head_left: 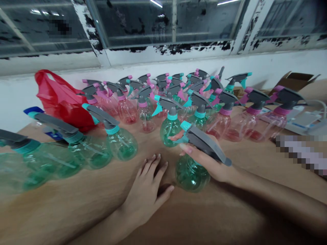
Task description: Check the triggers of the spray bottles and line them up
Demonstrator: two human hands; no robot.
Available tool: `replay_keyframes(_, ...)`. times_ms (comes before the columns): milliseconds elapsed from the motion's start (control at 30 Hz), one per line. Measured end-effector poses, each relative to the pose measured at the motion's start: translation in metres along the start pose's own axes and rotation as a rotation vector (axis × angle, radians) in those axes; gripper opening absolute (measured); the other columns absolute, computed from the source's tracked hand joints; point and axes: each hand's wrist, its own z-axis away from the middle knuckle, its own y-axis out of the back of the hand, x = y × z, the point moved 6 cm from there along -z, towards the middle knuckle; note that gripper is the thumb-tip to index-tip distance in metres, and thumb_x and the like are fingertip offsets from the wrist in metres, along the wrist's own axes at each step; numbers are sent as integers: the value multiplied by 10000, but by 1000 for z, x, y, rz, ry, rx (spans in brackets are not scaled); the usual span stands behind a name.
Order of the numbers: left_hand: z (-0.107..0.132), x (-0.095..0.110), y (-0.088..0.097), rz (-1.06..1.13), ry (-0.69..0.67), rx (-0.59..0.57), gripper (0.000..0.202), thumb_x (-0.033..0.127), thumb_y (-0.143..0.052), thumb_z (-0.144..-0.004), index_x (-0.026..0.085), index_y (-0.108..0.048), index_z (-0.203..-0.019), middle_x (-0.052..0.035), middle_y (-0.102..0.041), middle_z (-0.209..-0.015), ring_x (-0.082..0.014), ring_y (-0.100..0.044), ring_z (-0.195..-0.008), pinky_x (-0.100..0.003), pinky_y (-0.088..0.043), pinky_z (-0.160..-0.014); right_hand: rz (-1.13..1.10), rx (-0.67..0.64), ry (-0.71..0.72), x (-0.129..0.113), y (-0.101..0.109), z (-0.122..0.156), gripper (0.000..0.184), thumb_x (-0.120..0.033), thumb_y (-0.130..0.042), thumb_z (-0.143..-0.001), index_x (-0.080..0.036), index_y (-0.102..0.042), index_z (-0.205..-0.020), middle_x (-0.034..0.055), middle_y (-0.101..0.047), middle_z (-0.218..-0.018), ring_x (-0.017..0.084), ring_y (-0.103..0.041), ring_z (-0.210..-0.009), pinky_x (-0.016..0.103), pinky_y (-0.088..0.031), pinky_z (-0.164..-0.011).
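My right hand (204,158) is wrapped round the neck of a green spray bottle (190,175) with a grey and teal trigger head, which stands on the wooden table (84,200). Its fingers curl under the trigger. My left hand (149,189) lies flat on the table just left of that bottle, fingers stretched out and holding nothing. Several more green spray bottles (120,141) stand to the left and behind.
Several pink spray bottles (230,124) and green ones fill the back of the table up to the white wall. A red plastic bag (61,100) lies at the back left. A cardboard box (293,81) and white items sit at the right.
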Motion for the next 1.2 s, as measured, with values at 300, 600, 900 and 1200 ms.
replay_keyframes(300,0,0,0,-2,-1,-4,528,453,-515,-919,122,-471,-1327,-177,-426,-1420,-329,-373,-1313,-517,-343,-1032,108,23,71,-12,3,-4,202,-403,-554,-882,-208,-604,-870,-24,-541,-660,110,-477,-568,255,-389,-531)
replay_keyframes(600,0,-1,-1,18,-1,24,514,451,-497,-928,131,-464,-1330,-169,-422,-1426,-323,-360,-1324,-508,-325,-1045,56,26,58,-8,3,-2,152,-340,-565,-880,-230,-615,-972,-13,-573,-711,132,-532,-611,289,-461,-636)
replay_keyframes(900,1,-1,-1,1,-4,22,529,455,-500,-926,127,-450,-1338,-176,-423,-1424,-324,-367,-1319,-511,-342,-1033,-9,28,22,0,2,0,153,-320,-571,-886,-240,-613,-1009,-36,-518,-669,116,-499,-594,276,-451,-633)
replay_keyframes(1200,1,0,-1,-2,-4,18,542,454,-508,-922,120,-447,-1344,-179,-416,-1428,-327,-357,-1323,-515,-337,-1036,-4,27,26,0,2,2,168,-339,-569,-885,-247,-615,-1017,-25,-525,-691,143,-544,-693,284,-469,-666)
